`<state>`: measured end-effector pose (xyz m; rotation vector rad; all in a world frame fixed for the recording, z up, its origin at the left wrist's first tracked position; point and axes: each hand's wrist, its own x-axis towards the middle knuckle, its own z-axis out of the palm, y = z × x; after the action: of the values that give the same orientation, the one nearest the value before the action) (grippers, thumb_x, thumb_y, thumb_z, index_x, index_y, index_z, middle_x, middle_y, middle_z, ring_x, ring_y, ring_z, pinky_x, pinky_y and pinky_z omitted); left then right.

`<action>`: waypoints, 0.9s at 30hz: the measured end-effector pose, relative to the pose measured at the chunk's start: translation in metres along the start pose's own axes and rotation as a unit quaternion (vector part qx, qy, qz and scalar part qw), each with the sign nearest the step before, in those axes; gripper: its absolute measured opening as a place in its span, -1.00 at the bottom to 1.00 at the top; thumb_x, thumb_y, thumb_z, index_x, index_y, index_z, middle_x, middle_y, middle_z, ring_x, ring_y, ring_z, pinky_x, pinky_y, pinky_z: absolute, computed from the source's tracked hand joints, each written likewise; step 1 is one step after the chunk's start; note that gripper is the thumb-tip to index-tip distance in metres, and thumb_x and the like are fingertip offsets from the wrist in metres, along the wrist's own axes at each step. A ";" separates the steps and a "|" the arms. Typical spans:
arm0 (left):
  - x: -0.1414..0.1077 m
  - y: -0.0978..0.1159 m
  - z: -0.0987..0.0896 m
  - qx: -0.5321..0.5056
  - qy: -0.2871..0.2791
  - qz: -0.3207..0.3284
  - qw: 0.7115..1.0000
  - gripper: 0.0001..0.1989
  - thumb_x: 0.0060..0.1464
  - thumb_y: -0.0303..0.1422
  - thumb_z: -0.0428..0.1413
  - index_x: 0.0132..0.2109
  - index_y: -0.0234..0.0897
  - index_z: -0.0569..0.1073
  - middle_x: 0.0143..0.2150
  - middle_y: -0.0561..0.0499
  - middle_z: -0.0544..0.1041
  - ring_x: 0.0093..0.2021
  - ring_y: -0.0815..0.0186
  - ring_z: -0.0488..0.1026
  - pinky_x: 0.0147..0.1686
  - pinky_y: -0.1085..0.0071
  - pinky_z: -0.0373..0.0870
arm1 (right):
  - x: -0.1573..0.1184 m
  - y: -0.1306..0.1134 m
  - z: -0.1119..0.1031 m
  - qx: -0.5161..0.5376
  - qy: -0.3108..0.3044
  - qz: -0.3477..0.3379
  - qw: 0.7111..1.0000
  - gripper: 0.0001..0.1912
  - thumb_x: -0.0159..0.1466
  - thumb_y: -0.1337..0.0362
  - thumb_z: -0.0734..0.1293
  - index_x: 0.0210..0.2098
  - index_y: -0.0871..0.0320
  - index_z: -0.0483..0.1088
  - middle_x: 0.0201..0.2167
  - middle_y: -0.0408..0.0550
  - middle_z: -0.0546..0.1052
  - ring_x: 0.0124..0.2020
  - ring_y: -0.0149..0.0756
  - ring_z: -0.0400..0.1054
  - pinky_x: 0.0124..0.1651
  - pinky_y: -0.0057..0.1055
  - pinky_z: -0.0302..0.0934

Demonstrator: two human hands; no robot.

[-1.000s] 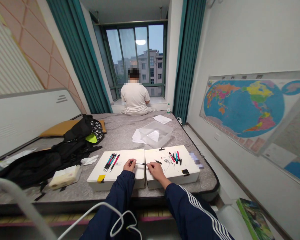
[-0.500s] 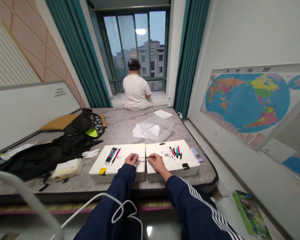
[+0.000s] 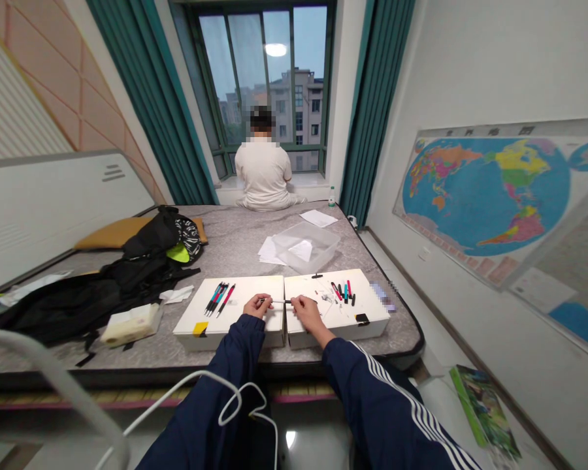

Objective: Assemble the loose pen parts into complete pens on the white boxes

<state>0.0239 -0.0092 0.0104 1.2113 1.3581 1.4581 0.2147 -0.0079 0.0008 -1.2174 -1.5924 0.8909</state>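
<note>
While the left hand (image 3: 256, 305) and right hand (image 3: 308, 313) meet above the seam between the left box (image 3: 240, 290) and right box (image 3: 367, 318), their fingers pinch a slim pen (image 3: 280, 301) closely, one end each, holding it level across the gap. Small parts (image 3: 327, 297) and a pen bunch (image 3: 343, 293) lie on the right box, just past the right hand; another pen bunch (image 3: 217, 299) lies on the left box. Farther up, at upper center, sit a clear tub (image 3: 306, 247) and a seated person (image 3: 263, 171) by the window (image 3: 298, 78).

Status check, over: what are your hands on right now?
Left hand, right hand on a slim pen. Above two white boxes. More pens lying on them.
</note>
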 end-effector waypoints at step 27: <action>0.018 -0.005 -0.007 -0.272 0.149 -0.092 0.946 -0.59 -0.08 0.00 0.15 -0.38 -0.27 0.28 -0.77 0.18 0.27 -0.78 0.47 0.21 -0.74 0.58 0.12 | -0.010 -0.013 0.000 -0.112 -0.003 -0.055 0.992 -0.66 0.25 0.15 0.22 -0.59 0.17 0.35 -0.62 -0.16 0.39 -0.54 -0.41 0.22 -0.41 -0.50 0.06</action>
<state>0.0126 0.0074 0.0076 0.5123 1.1067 1.7703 0.2118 -0.0207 0.0104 -1.2669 -1.7832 0.6608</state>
